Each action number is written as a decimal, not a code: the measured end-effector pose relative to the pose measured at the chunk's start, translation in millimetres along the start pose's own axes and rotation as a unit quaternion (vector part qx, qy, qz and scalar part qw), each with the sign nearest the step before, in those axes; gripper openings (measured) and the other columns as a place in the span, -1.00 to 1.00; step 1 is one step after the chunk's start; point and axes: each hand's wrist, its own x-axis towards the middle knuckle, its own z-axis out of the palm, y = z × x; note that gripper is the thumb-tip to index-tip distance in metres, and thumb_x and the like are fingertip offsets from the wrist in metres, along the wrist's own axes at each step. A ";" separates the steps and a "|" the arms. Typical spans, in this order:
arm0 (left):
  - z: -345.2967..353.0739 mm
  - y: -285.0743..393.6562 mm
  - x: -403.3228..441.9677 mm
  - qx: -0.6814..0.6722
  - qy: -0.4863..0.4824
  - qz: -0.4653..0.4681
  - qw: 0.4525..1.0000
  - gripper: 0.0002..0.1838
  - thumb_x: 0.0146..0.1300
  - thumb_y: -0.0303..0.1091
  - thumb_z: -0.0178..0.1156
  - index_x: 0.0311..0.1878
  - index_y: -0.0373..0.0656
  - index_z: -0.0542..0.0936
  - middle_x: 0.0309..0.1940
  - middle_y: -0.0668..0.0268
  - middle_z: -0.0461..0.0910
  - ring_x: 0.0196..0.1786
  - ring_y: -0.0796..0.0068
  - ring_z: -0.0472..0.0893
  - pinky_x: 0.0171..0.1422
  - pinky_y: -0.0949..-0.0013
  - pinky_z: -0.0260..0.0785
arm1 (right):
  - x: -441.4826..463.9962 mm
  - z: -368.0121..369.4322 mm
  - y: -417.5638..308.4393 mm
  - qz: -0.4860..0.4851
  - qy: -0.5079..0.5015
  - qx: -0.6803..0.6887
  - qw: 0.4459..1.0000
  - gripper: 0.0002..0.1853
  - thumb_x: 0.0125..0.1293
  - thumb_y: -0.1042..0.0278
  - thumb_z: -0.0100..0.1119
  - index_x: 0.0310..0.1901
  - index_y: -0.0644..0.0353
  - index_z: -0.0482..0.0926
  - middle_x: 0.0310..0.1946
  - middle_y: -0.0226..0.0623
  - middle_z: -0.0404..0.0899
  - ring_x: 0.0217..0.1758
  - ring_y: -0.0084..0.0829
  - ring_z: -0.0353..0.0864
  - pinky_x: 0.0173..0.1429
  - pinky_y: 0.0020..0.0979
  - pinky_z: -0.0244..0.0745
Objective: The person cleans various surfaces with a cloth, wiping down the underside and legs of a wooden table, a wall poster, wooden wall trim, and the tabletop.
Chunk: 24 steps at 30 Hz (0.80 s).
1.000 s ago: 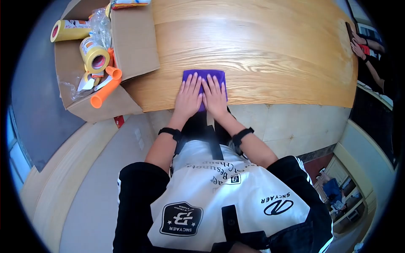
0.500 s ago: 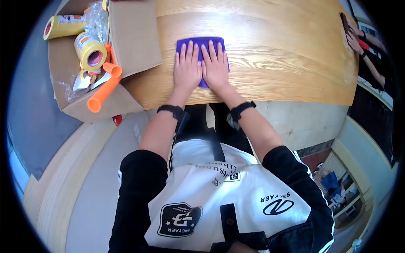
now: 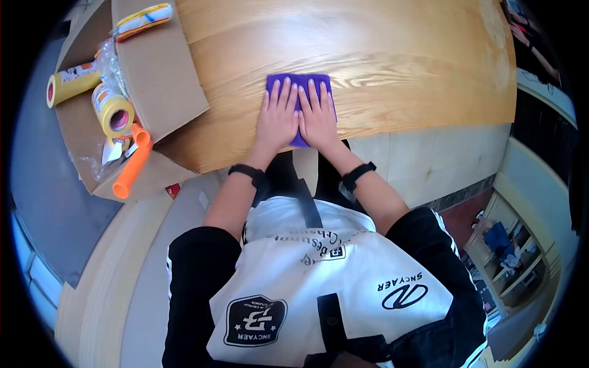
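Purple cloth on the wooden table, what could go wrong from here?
The purple cloth could bunch or slip over the near edge of the light-brown wooden table, since the left hand and right hand lie flat on it close to that edge. A leftward sweep might bump the brown cardboard box, whose flap reaches over the tabletop. Such a knock could spill the orange plastic tube jutting over its rim.

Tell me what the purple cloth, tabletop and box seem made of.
Purple cloth: matte fabric, perhaps microfibre, lying thin and fairly flat. Tabletop: wood or veneer, apparently varnished, with visible grain and a glossy sheen. Box: likely cardboard, matte brown, with stiff open flaps.
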 end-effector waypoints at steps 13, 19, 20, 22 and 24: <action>27.0 34.1 50.5 0.038 0.010 -0.015 0.999 -0.39 0.23 -0.30 -0.09 0.34 -0.32 0.17 0.39 -0.07 0.03 0.44 -0.10 -0.02 0.45 -0.09 -0.20 | 12.0 -15.5 51.0 0.031 0.068 0.034 0.997 -0.47 0.21 0.17 -0.01 0.24 0.09 0.36 0.34 -0.18 0.17 0.44 -0.11 0.04 0.45 -0.09 -0.08; 64.1 127.6 91.0 0.063 -0.034 0.017 0.997 -0.40 0.26 -0.28 -0.12 0.34 -0.36 0.16 0.38 -0.10 0.04 0.43 -0.14 0.00 0.44 -0.11 -0.17 | -24.4 -58.0 141.0 0.078 0.062 0.051 0.994 -0.45 0.21 0.12 0.01 0.24 0.07 0.36 0.34 -0.23 0.20 0.44 -0.15 0.06 0.45 -0.12 -0.08; 75.9 147.9 106.0 0.065 -0.041 0.050 0.996 -0.41 0.26 -0.27 -0.11 0.34 -0.35 0.17 0.38 -0.09 0.06 0.44 -0.12 0.00 0.44 -0.10 -0.15 | -32.0 -67.3 163.7 0.108 0.067 0.032 0.991 -0.44 0.20 0.12 0.02 0.25 0.05 0.35 0.35 -0.24 0.19 0.44 -0.16 0.06 0.45 -0.11 -0.08; 98.1 189.4 135.7 0.048 -0.051 0.107 0.992 -0.41 0.26 -0.24 -0.07 0.33 -0.31 0.21 0.37 -0.06 0.10 0.44 -0.06 0.03 0.45 -0.06 -0.13 | -48.1 -86.9 208.1 0.165 0.078 0.000 0.983 -0.43 0.20 0.13 0.03 0.27 0.01 0.33 0.36 -0.26 0.16 0.45 -0.17 0.05 0.46 -0.10 -0.09; 122.8 231.7 159.4 0.032 -0.049 0.142 0.988 -0.41 0.26 -0.24 -0.06 0.33 -0.28 0.22 0.38 -0.01 0.10 0.44 0.00 0.04 0.45 -0.04 -0.11 | -66.7 -106.5 251.3 0.194 0.096 -0.035 0.976 -0.44 0.21 0.15 0.01 0.27 0.03 0.32 0.35 -0.23 0.17 0.43 -0.15 0.06 0.45 -0.08 -0.06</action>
